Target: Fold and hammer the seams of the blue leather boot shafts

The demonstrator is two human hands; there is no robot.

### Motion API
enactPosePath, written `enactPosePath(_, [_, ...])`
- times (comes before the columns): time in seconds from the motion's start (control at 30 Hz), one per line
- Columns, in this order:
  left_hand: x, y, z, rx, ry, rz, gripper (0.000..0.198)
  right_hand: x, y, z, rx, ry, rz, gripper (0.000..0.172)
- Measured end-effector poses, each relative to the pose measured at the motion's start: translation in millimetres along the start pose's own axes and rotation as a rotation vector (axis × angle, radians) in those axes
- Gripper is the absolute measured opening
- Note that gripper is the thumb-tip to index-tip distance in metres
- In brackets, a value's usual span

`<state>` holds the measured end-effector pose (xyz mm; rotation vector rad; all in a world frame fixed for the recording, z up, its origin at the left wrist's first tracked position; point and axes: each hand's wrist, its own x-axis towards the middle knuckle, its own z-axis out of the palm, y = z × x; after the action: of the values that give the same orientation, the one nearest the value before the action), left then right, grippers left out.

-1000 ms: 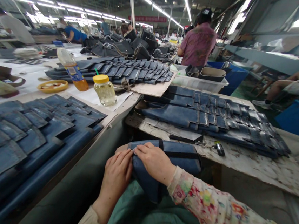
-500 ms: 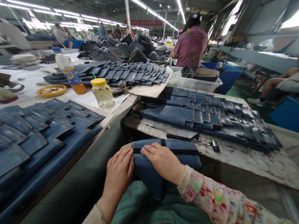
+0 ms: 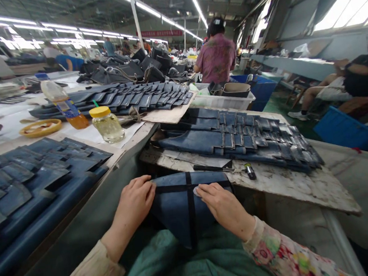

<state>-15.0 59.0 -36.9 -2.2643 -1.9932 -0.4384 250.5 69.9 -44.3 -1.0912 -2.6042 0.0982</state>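
A dark blue leather piece [image 3: 173,206] with crossing black strips lies over my lap, its pointed end hanging down. My left hand [image 3: 137,201] is closed on its left edge, thumb side toward me. My right hand [image 3: 221,201] rests on the piece's right part, fingers bent together with a small white wad [image 3: 196,192] under the fingertips, just right of the upright black strip. The wad's exact kind is too small to make out. Just beyond the piece, a black-handled tool [image 3: 211,168] and a small dark cylinder with a green end [image 3: 249,171] lie on the worn board.
Overlapping blue leather pieces cover the left table [image 3: 44,173] and the right board [image 3: 335,193]. A yellow-lidded jar [image 3: 107,124], a tilted bottle [image 3: 65,106] and a yellow dish [image 3: 40,128] stand at the back left. Ahead, a person in a purple shirt [image 3: 217,56] faces away.
My right hand has slid right along the black strip with the white wad, away from my left hand. My left hand still holds the left edge. The view has turned slightly right.
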Motion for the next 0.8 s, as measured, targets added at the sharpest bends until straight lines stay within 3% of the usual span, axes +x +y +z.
enactPosePath(0.13, [75.6,29.9,6.5,-0.031,-0.256,0.204,0.033,-13.8,-4.4,5.1,0.021,0.048,0.092,0.037])
enactPosePath(0.23, [129.7,68.6,34.5,-0.026,-0.413,0.327,0.029,-22.1,-8.5,12.2,0.029,0.104,0.144,0.038])
enactPosePath(0.33, [163.7,109.7,71.4,-0.002,-0.529,0.409,0.026,-26.4,-10.9,17.0,0.049,0.137,0.191,0.038])
enactPosePath(0.47, [180.6,146.7,111.7,0.053,-0.637,0.47,0.029,-25.3,-12.0,19.3,0.081,0.172,0.216,0.038])
enactPosePath(0.57, [184.8,157.5,125.6,0.078,-0.659,0.473,0.03,-23.9,-11.9,21.2,0.088,0.201,0.206,0.038])
enactPosePath(0.67, [184.7,166.5,123.4,0.062,-0.619,0.466,0.032,-24.4,-11.5,23.6,0.091,0.204,0.194,0.04])
enactPosePath(0.8, [176.2,186.3,99.1,-0.018,-0.466,0.476,0.027,-25.1,-11.2,24.8,0.095,0.184,0.199,0.039])
